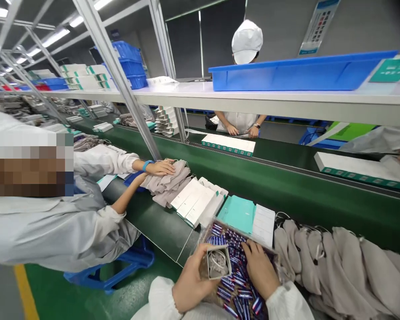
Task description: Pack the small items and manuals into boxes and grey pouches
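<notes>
My left hand (195, 278) is closed around a small white box (219, 262). The box's end is open toward me, and a grey bundle with a pale cord (218, 263) shows inside. My right hand (260, 269) reaches into a carton (275, 255) of batteries (242, 284) with blue, red and silver wrappers. Its fingers are apart and rest on the batteries; the thumb is hidden. Behind the carton lie teal booklets (236, 213) and a white printed sheet (264, 223).
Grey drawstring pouches (340, 258) are heaped at right. White boxes (196, 200) lie left of the booklets. A co-worker's hands (162, 167) touch more pouches (170, 186). A green conveyor belt (286, 186) runs behind, under a shelf (193, 95) with a blue tray (286, 73).
</notes>
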Motion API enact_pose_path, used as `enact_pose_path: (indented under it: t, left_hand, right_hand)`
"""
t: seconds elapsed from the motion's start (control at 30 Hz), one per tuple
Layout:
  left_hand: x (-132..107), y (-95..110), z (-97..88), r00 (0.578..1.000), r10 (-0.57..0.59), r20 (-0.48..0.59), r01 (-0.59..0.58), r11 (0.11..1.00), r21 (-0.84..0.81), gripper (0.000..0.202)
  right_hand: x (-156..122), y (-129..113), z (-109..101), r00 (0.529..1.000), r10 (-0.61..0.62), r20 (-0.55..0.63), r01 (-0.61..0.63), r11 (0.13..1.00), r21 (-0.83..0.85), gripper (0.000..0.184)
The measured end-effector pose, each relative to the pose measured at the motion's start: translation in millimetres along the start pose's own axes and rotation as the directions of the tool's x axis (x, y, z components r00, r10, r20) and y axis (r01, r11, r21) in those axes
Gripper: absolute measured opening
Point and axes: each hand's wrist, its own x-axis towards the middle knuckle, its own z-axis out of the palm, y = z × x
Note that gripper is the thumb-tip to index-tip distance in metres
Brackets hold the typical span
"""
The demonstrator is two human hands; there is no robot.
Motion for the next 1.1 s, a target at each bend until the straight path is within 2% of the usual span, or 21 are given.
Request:
enact_pose_path:
  t: [0.1, 0.2, 0.43, 0.57, 0.63, 0.7, 0.8, 0.9, 1.1]
  left_hand:
    - [7.9, -13.8, -7.5, 0.998, 0.04, 0.052, -0.046, 0.993, 0.111, 0.051]
    - [19.2, -25.7, -17.3, 0.99, 0.005, 0.139, -0.026, 0.988, 0.155, 0.054]
    - [29.3, -36.9, -29.1, 0.992, 0.037, 0.117, -0.058, 0.981, 0.183, 0.053]
    - [23.8, -30.5, -37.3, 0.993, 0.032, 0.117, -0.055, 0.977, 0.207, 0.054]
    - [20.9, -27.3, -41.1, 0.991, -0.003, 0.13, -0.023, 0.98, 0.197, 0.054]
    - [19.1, -27.6, -43.2, 0.989, -0.01, 0.147, -0.016, 0.984, 0.175, 0.054]
    - [19.2, -36.2, -42.2, 0.984, -0.037, 0.175, 0.016, 0.992, 0.121, 0.053]
    - [20.1, -47.0, -38.9, 0.976, -0.079, 0.202, 0.063, 0.994, 0.085, 0.054]
    - [19.3, -47.4, -39.9, 0.973, -0.035, 0.227, 0.023, 0.998, 0.054, 0.053]
  right_hand:
    - [0.3, -2.8, 9.0, 0.999, 0.037, -0.018, -0.037, 0.999, 0.015, 0.053]
    - [-2.5, -4.7, 8.9, 0.996, 0.091, -0.009, -0.09, 0.996, 0.011, 0.048]
    - [-1.0, -5.9, 3.4, 0.987, 0.148, 0.056, -0.148, 0.989, 0.007, 0.039]
    - [-3.6, -3.3, -0.3, 0.983, 0.168, 0.07, -0.166, 0.986, -0.034, 0.047]
    - [-4.6, -2.5, -3.6, 0.983, 0.165, 0.083, -0.161, 0.986, -0.047, 0.05]
    - [-4.1, -2.1, -7.5, 0.982, 0.159, 0.1, -0.155, 0.987, -0.049, 0.045]
    - [-1.8, -1.1, -13.0, 0.978, 0.175, 0.11, -0.171, 0.984, -0.043, 0.037]
    - [-2.5, 3.4, -16.1, 0.963, 0.239, 0.121, -0.237, 0.971, -0.036, 0.036]
    - [-12.3, 22.3, -30.5, 0.939, 0.299, 0.17, -0.313, 0.948, 0.061, 0.039]
